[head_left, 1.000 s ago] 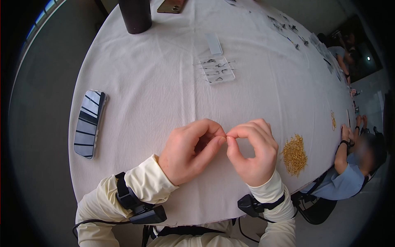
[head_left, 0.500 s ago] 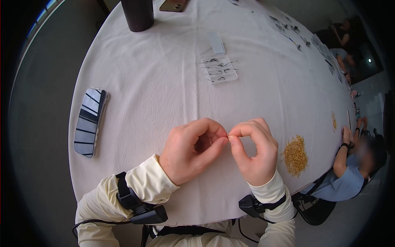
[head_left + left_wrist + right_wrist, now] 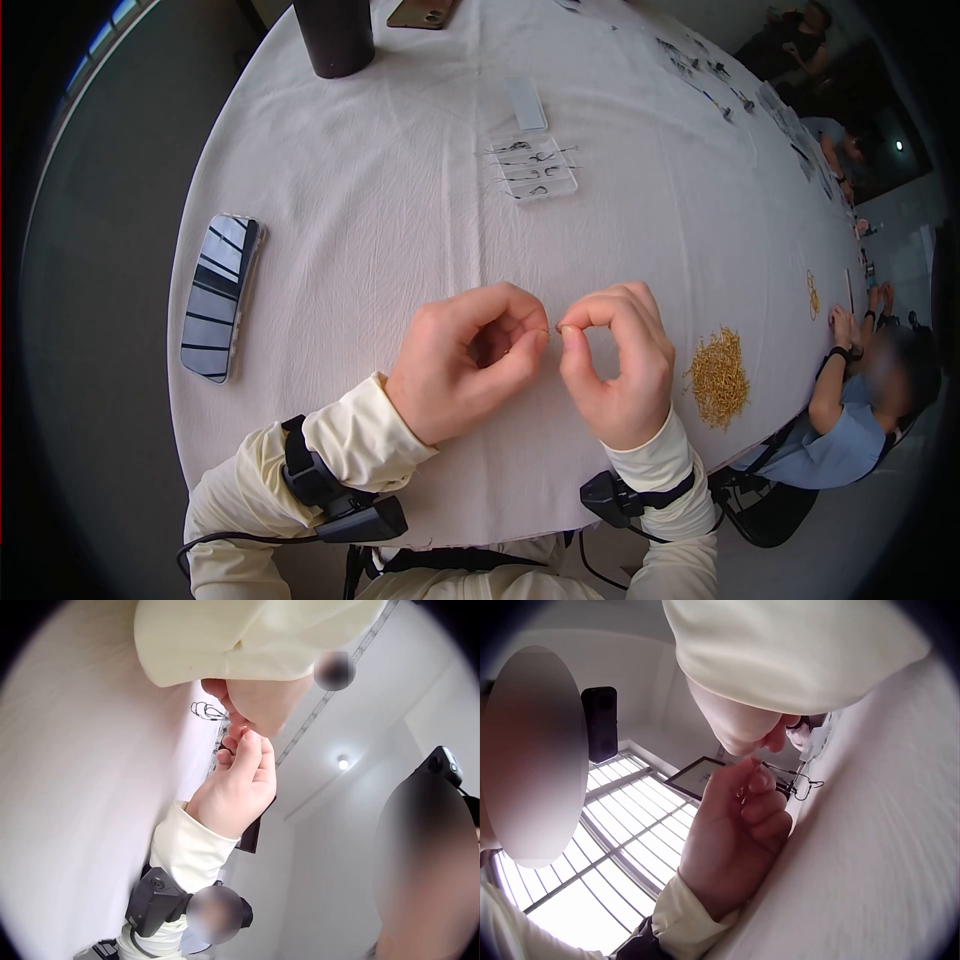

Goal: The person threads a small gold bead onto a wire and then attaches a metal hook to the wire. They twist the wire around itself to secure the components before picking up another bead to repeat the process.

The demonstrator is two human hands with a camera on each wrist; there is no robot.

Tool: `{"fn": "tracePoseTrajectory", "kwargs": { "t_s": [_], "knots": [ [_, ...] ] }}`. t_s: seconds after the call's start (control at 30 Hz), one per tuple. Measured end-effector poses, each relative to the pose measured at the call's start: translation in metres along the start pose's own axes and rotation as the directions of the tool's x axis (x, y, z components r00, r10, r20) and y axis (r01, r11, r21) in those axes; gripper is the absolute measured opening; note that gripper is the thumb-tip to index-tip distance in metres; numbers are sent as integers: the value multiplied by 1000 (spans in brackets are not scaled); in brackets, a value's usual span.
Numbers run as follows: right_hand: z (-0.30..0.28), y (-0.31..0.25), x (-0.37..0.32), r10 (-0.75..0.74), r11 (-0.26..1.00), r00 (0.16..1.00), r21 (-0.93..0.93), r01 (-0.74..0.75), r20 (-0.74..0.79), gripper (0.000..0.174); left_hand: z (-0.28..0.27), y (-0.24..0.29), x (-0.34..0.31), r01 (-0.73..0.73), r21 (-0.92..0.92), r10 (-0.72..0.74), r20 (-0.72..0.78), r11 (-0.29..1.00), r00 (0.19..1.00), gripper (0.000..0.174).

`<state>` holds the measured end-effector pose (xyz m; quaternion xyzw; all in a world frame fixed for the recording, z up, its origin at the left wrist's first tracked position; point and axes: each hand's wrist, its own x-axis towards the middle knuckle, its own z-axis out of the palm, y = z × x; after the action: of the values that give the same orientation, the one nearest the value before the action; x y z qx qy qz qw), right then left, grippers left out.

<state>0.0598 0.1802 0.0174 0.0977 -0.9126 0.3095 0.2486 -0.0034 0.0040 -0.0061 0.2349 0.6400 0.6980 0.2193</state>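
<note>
In the head view my left hand [image 3: 460, 365] and right hand [image 3: 625, 375] are raised over the cloth, fingertips close together with a narrow gap between them. Thumb and forefinger of the left hand pinch a tiny gold-coloured metal piece [image 3: 546, 331]. A glint of metal [image 3: 740, 793] also shows among the left fingers in the right wrist view. The right thumb and forefinger pinch another tiny piece [image 3: 559, 327], mostly hidden by the fingertips. To the right of the right hand lies a heap of small gold-coloured metal pieces [image 3: 718, 380].
A clear compartment box [image 3: 530, 190] with dark hooks lies ahead, its lid [image 3: 527, 105] behind. A phone [image 3: 218, 300] lies left, a dark cup [image 3: 335, 40] and another phone [image 3: 420, 12] far back. A gold linked strand [image 3: 813, 293] is right, near a seated person [image 3: 830, 430].
The fingertips of the two hands, touching before, have drawn slightly apart. Both hands keep their pinch and stay in nearly the same place.
</note>
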Motion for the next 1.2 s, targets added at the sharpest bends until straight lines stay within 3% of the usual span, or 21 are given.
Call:
{"fn": "tracePoseTrajectory", "kwargs": {
  "t_s": [0.1,0.2,0.27,0.4,0.5,0.57,0.67,0.8,0.87,0.97,1.07,1.2],
  "knots": [
    [-2,1,0,14,1000,999,7,-14,-29,16,-6,3,0,51,-31,-48,81,998,996,6],
    [-4,1,-1,102,990,995,102,-101,-8,13,-6,4,0,57,-55,-53,69,997,996,7],
    [-6,0,-1,247,913,964,311,-266,101,11,-5,3,0,57,-73,-53,61,996,997,7],
    [2,3,-4,253,885,956,363,-290,148,10,-4,2,1,65,-73,-61,58,995,996,8],
    [2,6,-6,320,805,937,482,-347,140,8,-3,2,1,62,-78,-58,47,995,997,8],
    [2,6,-7,382,632,889,630,-452,254,8,-3,3,1,69,-96,-65,44,993,997,9],
    [1,3,-6,411,519,847,677,-522,337,10,-4,0,2,66,-121,-59,58,991,997,9],
    [0,9,-7,378,652,879,590,-476,292,9,-4,4,2,82,-97,-75,74,992,994,14],
    [-2,9,-5,284,838,942,432,-334,178,6,-5,5,2,99,-72,-93,85,993,992,15],
    [-5,1,0,219,932,971,273,-236,94,6,-4,7,1,122,-42,-117,93,992,989,17],
    [-4,1,2,133,976,991,172,-135,24,10,-3,6,1,134,-53,-129,90,990,988,19],
    [-3,1,1,120,983,993,140,-118,-5,12,-5,4,1,137,-73,-129,100,988,987,21]
  ]
}}
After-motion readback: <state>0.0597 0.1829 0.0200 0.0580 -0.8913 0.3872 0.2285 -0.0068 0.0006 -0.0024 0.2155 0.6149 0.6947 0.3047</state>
